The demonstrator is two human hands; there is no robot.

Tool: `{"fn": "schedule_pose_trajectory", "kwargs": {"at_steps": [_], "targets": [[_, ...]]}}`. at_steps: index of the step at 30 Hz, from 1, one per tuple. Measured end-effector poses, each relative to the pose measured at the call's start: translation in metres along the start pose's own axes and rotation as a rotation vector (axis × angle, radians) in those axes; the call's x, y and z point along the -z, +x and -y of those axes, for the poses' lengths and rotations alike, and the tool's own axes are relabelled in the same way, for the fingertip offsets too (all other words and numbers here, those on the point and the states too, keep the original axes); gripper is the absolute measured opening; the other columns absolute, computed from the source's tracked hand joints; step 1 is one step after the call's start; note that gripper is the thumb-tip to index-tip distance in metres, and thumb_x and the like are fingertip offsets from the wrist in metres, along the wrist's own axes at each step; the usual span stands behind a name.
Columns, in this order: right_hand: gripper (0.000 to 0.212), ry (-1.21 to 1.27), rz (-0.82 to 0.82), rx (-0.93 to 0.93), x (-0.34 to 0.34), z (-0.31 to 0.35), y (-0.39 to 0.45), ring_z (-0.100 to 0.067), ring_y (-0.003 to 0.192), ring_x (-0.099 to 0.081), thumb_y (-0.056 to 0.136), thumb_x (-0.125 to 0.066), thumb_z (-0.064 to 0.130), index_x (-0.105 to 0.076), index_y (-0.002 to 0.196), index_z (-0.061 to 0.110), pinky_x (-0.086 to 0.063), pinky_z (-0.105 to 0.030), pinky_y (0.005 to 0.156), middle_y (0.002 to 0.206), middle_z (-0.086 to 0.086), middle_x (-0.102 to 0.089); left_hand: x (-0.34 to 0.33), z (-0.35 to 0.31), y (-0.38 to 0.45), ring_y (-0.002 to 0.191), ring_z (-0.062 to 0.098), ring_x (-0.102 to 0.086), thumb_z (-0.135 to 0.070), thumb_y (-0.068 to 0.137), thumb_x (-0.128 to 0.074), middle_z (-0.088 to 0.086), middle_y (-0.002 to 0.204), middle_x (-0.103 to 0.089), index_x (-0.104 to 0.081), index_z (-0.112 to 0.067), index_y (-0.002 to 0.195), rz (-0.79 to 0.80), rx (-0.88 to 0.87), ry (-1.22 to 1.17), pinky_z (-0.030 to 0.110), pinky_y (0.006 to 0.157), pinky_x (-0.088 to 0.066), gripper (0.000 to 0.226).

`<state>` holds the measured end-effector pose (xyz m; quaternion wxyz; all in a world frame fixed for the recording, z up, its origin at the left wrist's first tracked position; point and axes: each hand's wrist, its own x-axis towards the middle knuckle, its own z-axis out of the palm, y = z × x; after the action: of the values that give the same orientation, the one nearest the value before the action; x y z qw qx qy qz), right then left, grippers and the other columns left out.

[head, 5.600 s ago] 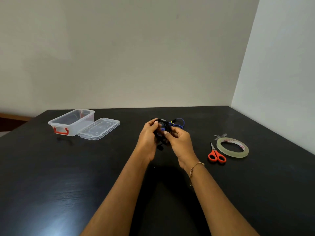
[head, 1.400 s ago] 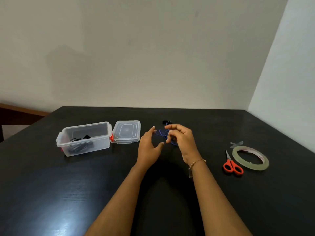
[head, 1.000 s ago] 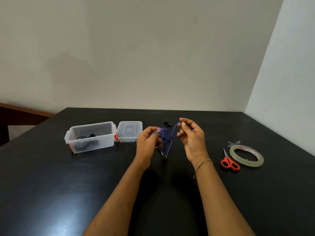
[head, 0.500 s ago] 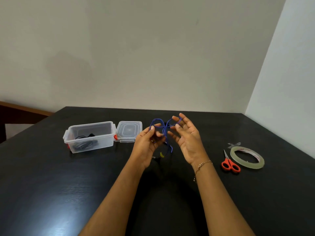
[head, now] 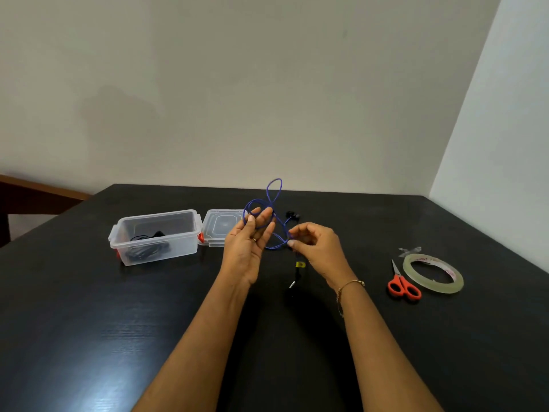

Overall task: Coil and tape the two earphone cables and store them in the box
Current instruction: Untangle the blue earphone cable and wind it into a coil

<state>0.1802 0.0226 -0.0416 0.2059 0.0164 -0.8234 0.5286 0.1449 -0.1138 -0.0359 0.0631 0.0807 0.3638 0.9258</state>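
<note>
Hands come first, near the middle of the table [head: 89, 337]. The left hand [head: 246, 251] is held up with its fingers [head: 261, 217] mostly straight, and loops of the blue cable [head: 274, 188] go round them. The right hand [head: 319, 248] pinches the same cable between thumb and fingertip, just right of the left fingers. Below the right fingers the plug [head: 293, 283] hangs down, close to the table or touching it. I cannot tell which.

I think the cable is light, thin and floppy. It will spring out of its loops if let go, so the best place to hold it is where the loops cross, with a soft pinch. The little black earbuds [head: 293, 215] lie just past the fingers.

To the right of the right hand lie the red scissors [head: 401, 285] and the tape roll [head: 454, 285], side by side. To the left of the left fingers sits the clear box [head: 154, 218], open, with the black cable [head: 147, 248] already inside. Its lid [head: 224, 226] lies flat next to it.

The table is black and a bit shiny. Behind it are plain pale walls that meet in a corner.
</note>
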Motion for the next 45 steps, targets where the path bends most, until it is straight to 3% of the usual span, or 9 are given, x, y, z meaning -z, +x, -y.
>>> {"fn": "schedule_pose_trajectory", "kwargs": {"at_steps": [6,14,19,23,30,35,38,42,45], "targets": [[0.016,-0.015,0.060,-0.027,0.000,-0.001,0.000,-0.014,0.080,-0.065,0.083,-0.062,0.002,-0.065,0.097,0.009,-0.054,-0.019,0.071,0.088,-0.005,-0.066,0.000,0.000,-0.001,0.100,0.022,-0.063,-0.010,0.097,-0.038,0.002,0.105,-0.067,-0.057,-0.016,0.104,0.011,-0.019,-0.053,0.034,0.081,-0.056,0.021],[0.015,-0.132,-0.073,0.087,0.002,0.001,0.001,-0.004,0.082,-0.060,0.084,-0.062,0.005,-0.068,0.098,0.007,-0.048,-0.009,0.070,0.093,-0.001,-0.065,0.000,-0.002,0.001,0.073,0.015,-0.071,-0.002,0.090,-0.050,0.005,0.093,-0.067,-0.059,-0.015,0.094,-0.020,0.009,-0.092,0.027,0.068,-0.059,0.016],[0.010,0.155,0.164,-0.018,0.010,0.014,-0.006,-0.004,0.063,-0.059,0.086,-0.059,0.004,-0.065,0.089,0.011,-0.050,-0.014,0.058,0.077,0.000,-0.065,-0.001,-0.002,0.002,0.071,0.013,-0.071,0.009,0.085,-0.050,0.005,0.093,-0.066,-0.058,-0.012,0.098,-0.069,-0.056,-0.056,0.023,0.065,-0.059,0.026],[0.016,0.264,0.389,-0.157,0.006,0.020,-0.009,-0.007,0.058,-0.062,0.092,-0.050,0.010,-0.065,0.096,0.008,-0.049,-0.016,0.052,0.092,-0.004,-0.069,-0.005,-0.003,-0.001,0.079,0.015,-0.067,0.010,0.085,-0.050,0.003,0.092,-0.066,-0.056,-0.014,0.096,-0.079,-0.064,-0.024,0.021,0.065,-0.058,0.027],[0.025,0.494,0.525,-0.311,0.006,0.019,-0.010,-0.013,0.064,-0.068,0.096,-0.041,0.007,-0.058,0.114,0.009,-0.053,-0.018,0.050,0.107,-0.002,-0.066,-0.008,0.000,-0.003,0.073,0.012,-0.071,0.009,0.083,-0.054,0.004,0.092,-0.067,-0.055,-0.014,0.102,-0.075,-0.033,0.003,0.022,0.056,-0.057,0.029],[0.016,0.580,0.466,-0.311,0.003,0.019,-0.010,-0.011,0.066,-0.069,0.091,-0.051,0.006,-0.063,0.101,0.008,-0.056,-0.018,0.055,0.097,-0.006,-0.067,-0.014,-0.001,-0.007,0.084,0.016,-0.066,0.008,0.079,-0.059,0.001,0.093,-0.064,-0.054,-0.016,0.097,-0.087,-0.039,0.034,0.020,0.053,-0.055,0.031],[0.012,0.502,0.402,-0.307,0.001,0.019,-0.008,-0.013,0.069,-0.069,0.092,-0.049,0.007,-0.061,0.096,0.006,-0.058,-0.022,0.058,0.095,-0.006,-0.067,-0.014,0.000,-0.008,0.087,0.016,-0.064,0.013,0.077,-0.059,-0.001,0.095,-0.063,-0.052,-0.016,0.103,-0.102,-0.059,0.118,0.024,0.066,-0.054,0.039],[0.011,0.010,0.075,-0.149,-0.007,0.010,-0.003,-0.018,0.074,-0.065,0.093,-0.048,0.010,-0.058,0.094,0.007,-0.059,-0.030,0.069,0.095,-0.013,-0.065,-0.011,0.001,-0.007,0.087,0.014,-0.064,0.015,0.077,-0.059,-0.004,0.100,-0.061,-0.049,-0.012,0.115,-0.139,-0.096,0.254,0.027,0.078,-0.054,0.048],[0.013,-0.454,-0.171,0.149,-0.009,0.001,-0.002,-0.012,0.077,-0.055,0.092,-0.051,0.012,-0.062,0.094,0.006,-0.046,-0.020,0.069,0.089,-0.009,-0.065,-0.012,0.003,-0.008,0.086,0.009,-0.062,0.012,0.076,-0.062,-0.007,0.095,-0.061,-0.051,-0.015,0.109,-0.174,-0.143,0.383,0.027,0.083,-0.051,0.043]]}}
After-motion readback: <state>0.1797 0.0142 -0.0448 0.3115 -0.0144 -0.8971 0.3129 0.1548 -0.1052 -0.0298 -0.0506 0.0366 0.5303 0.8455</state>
